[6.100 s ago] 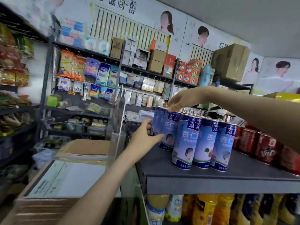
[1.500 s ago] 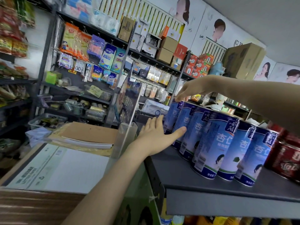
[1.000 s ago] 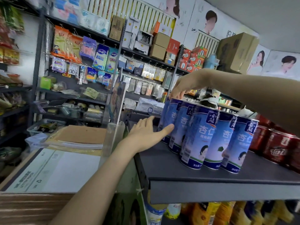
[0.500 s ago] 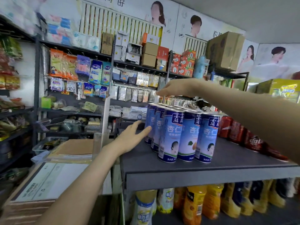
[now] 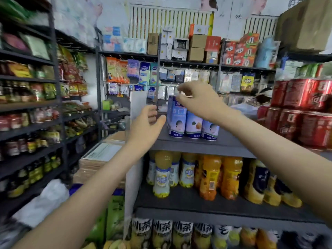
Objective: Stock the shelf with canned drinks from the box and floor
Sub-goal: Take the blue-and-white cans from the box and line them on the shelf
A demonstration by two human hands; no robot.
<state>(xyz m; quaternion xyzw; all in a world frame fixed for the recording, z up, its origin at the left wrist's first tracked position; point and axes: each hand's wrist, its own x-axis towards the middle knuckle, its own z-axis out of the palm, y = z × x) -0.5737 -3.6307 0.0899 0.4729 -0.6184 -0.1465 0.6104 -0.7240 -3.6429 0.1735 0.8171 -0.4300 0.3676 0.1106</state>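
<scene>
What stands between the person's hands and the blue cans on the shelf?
Nothing visible. The left hand is open just left of the blue cans on the shelf; the right hand overlaps their tops.

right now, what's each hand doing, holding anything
Left hand: open, holding nothing, beside the blue cans.
Right hand: loosely curled over the can tops, no grip on anything.

Cans (image 5: 193, 124) on shelf (image 5: 197, 147); bottles (image 5: 210, 177) beneath; can packs (image 5: 298, 112) right.
</scene>
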